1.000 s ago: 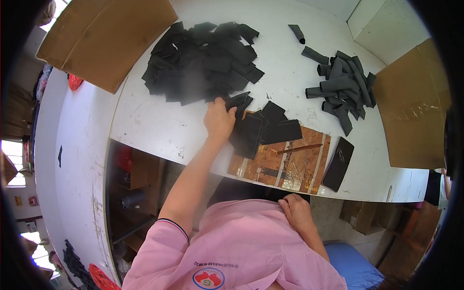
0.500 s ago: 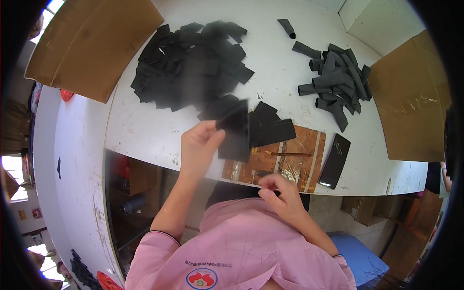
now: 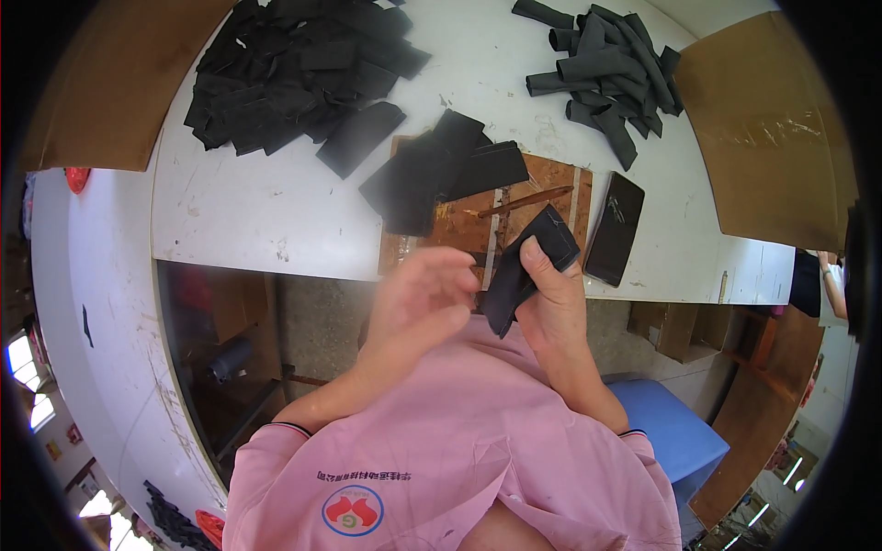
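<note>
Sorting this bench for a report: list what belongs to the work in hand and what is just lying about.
In the work:
right hand holding a black piece
left hand beside it
small stack of flat pieces
wooden board
big heap of flat pieces
pile of rolled pieces

Lying about:
dark phone
cardboard sheets
blue stool

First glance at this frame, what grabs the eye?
The two hands close to the body: the right hand grips a flat black piece while the left hand closes in beside it. Beyond them on the white table, a big heap of flat black pieces lies far left and a pile of black tubes far right.
</note>
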Available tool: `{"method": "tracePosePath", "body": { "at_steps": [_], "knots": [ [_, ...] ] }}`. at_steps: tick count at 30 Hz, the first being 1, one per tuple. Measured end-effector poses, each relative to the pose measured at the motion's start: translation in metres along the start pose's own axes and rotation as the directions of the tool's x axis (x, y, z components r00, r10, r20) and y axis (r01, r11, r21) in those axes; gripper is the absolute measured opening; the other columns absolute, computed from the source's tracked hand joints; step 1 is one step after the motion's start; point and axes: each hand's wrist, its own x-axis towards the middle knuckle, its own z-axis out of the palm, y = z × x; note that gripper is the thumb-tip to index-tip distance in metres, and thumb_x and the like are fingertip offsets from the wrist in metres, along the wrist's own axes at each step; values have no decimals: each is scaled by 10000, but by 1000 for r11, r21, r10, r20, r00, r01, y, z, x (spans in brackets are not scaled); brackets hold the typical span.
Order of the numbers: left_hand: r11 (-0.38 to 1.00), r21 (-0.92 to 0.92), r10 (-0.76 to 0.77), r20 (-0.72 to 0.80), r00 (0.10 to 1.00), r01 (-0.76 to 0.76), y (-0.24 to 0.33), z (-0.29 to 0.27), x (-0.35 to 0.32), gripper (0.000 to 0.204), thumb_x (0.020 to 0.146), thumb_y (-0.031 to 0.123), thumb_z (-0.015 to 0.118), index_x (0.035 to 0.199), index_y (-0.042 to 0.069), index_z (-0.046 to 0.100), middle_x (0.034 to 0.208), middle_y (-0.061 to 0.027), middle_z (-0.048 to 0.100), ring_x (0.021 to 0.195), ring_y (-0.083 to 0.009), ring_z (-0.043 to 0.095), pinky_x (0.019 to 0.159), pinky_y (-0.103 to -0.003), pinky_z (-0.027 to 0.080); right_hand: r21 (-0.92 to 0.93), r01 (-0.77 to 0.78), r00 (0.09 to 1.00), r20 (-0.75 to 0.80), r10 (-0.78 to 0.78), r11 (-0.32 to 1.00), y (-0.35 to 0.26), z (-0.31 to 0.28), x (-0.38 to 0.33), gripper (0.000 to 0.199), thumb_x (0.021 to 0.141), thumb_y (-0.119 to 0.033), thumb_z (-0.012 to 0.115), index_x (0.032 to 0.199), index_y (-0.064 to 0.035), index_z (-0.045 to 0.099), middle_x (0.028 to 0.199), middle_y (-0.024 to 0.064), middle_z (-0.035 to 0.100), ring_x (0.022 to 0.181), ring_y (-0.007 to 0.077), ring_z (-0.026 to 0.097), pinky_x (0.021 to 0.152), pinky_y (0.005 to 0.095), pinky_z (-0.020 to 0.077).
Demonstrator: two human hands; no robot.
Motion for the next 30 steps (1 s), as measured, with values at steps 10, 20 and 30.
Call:
{"method": "tracePosePath", "body": {
  "at_steps": [10,20,30],
  "knots": [
    [994,92,-54,-33,998,57,-12,17,-9,212,741,-2,579,942,-16,516,846,-37,554,760,-72,512,690,-202,411,3,77,997,-3,-77,997,-2,-3,-7,102,792,-98,604,865,-70,538,774,1,549,698,92,525,631,244,453],
    [995,59,-83,0,997,83,-10,16,-15,133,766,-13,552,894,8,527,842,-10,558,783,-51,514,704,-197,410,24,71,997,5,-71,997,0,-9,-7,143,778,-100,619,891,-76,534,788,2,545,715,104,527,645,262,463],
    [997,14,-77,-44,996,78,-12,18,-18,173,733,-1,603,894,-3,543,786,-20,552,710,-55,490,666,-186,398,-3,70,997,7,-70,998,3,-7,-9,99,795,-86,596,876,-79,539,790,-15,541,720,80,513,658,247,448]
  ]
}}
